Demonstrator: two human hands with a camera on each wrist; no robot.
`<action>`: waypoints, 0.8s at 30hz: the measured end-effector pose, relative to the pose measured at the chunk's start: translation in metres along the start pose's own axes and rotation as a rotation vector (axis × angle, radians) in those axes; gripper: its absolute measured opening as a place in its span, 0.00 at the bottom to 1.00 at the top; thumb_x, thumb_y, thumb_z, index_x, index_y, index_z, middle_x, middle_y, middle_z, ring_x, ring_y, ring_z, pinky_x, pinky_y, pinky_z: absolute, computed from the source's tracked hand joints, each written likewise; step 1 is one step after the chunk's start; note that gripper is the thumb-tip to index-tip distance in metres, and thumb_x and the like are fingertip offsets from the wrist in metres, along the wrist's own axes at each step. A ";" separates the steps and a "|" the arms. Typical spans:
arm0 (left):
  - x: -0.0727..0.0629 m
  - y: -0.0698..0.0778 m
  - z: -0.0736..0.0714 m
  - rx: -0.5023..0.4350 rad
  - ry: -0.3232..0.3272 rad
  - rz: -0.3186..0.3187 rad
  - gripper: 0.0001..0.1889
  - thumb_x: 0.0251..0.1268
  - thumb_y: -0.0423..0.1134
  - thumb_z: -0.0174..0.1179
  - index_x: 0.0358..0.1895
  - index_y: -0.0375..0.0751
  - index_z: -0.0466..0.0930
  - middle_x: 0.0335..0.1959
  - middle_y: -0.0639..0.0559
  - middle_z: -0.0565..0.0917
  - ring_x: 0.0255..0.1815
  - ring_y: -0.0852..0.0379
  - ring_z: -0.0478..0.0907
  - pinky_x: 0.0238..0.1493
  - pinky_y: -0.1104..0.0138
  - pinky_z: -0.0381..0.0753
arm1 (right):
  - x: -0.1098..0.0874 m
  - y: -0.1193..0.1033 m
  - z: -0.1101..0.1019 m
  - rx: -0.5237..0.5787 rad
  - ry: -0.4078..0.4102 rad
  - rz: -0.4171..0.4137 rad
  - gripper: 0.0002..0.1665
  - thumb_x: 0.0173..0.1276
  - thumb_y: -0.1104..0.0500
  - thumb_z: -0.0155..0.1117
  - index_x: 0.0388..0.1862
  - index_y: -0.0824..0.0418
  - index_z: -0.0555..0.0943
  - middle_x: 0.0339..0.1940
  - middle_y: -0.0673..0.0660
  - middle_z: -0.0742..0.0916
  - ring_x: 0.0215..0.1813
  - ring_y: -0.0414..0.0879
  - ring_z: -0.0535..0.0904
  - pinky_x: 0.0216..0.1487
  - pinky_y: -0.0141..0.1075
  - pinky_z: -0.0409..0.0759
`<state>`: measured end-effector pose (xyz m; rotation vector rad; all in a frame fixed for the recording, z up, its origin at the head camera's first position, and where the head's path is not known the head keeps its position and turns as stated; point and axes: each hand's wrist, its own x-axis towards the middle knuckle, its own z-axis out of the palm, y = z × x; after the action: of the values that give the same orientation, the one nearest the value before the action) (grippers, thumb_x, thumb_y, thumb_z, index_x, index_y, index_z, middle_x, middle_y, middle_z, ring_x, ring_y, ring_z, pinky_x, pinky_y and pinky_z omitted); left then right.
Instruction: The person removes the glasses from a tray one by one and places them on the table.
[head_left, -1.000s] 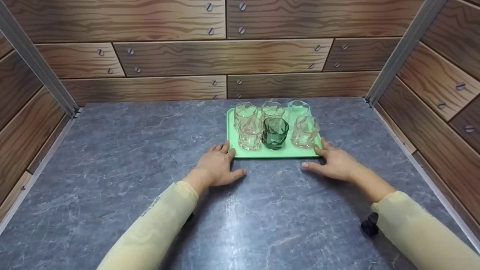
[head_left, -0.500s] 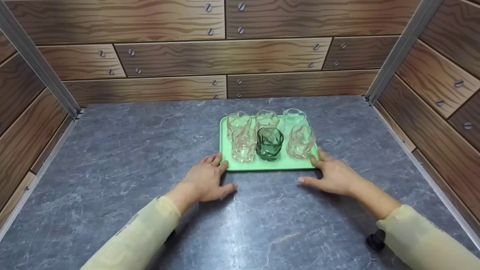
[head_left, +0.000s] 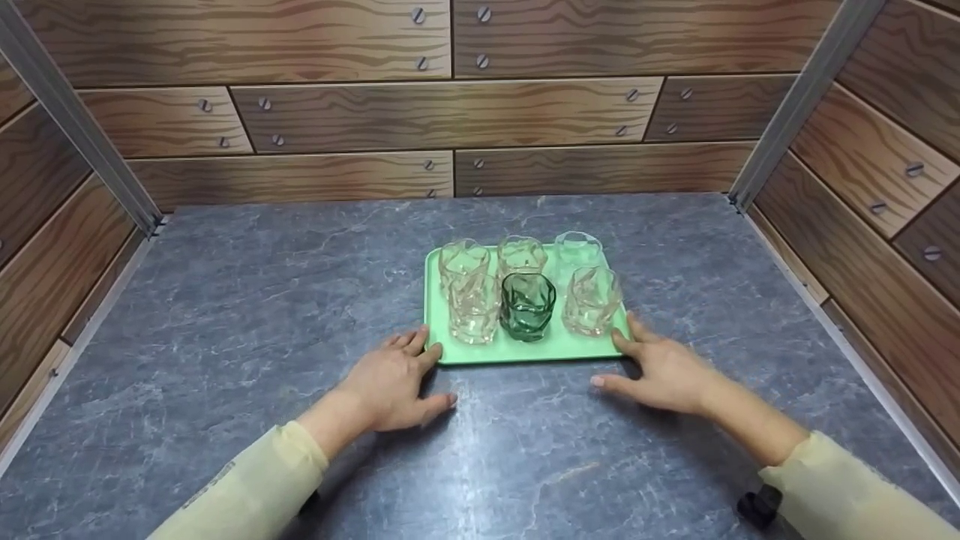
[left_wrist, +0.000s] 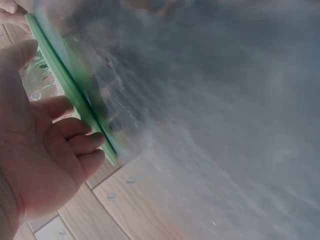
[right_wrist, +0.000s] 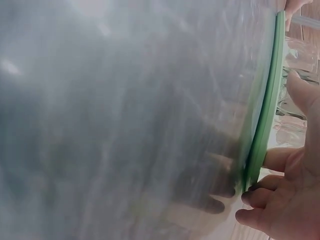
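On the table, a light green tray (head_left: 540, 349) carries several faceted drinking glasses in two rows. Most are clear, like the front right glass (head_left: 592, 301) and front left glass (head_left: 474, 311); the front middle glass (head_left: 528, 307) is dark tinted. My left hand (head_left: 390, 379) holds the tray's near left corner, index finger on the rim, other fingers bent against the side. At the near right corner my right hand (head_left: 667, 371) holds it likewise. Both thumbs stick out apart from the tray. Side on, the tray edge (left_wrist: 67, 82) shows in the left wrist view.
A grey marbled tabletop (head_left: 247, 300) extends around the tray. Behind it stands a wood-patterned wall (head_left: 450, 112), with similar side walls at left and right. Metal corner posts (head_left: 802, 112) rise at the back. A small black object (head_left: 759, 505) sits at the right sleeve.
The tray with its glasses has slid toward me and slightly left. Both hands have moved along with it, staying at its near corners. The glasses keep their arrangement.
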<state>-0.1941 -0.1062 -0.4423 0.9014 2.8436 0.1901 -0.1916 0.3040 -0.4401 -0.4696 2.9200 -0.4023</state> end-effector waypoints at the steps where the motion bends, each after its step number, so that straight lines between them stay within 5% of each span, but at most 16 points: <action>1: -0.003 0.000 0.000 0.005 0.000 -0.001 0.47 0.75 0.70 0.51 0.81 0.34 0.64 0.82 0.28 0.58 0.82 0.32 0.58 0.82 0.45 0.55 | -0.001 -0.001 0.001 0.003 0.002 0.000 0.65 0.66 0.16 0.56 0.80 0.68 0.67 0.82 0.78 0.57 0.76 0.79 0.62 0.73 0.70 0.65; 15: -0.038 -0.001 0.003 -0.008 0.042 0.029 0.44 0.75 0.67 0.53 0.78 0.32 0.69 0.79 0.28 0.64 0.79 0.30 0.64 0.79 0.44 0.63 | -0.018 -0.013 0.004 0.018 -0.010 -0.058 0.61 0.67 0.17 0.56 0.78 0.65 0.71 0.83 0.74 0.59 0.77 0.77 0.64 0.74 0.69 0.66; 24: -0.044 -0.003 0.006 0.005 0.045 0.032 0.44 0.75 0.68 0.54 0.78 0.33 0.69 0.79 0.28 0.63 0.79 0.31 0.64 0.80 0.43 0.62 | -0.013 -0.004 -0.003 0.035 0.023 -0.128 0.51 0.71 0.29 0.67 0.74 0.68 0.76 0.79 0.75 0.68 0.73 0.75 0.71 0.71 0.66 0.71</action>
<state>-0.1590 -0.1333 -0.4441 0.9559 2.8738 0.2101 -0.1786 0.3054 -0.4345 -0.6537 2.9088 -0.4779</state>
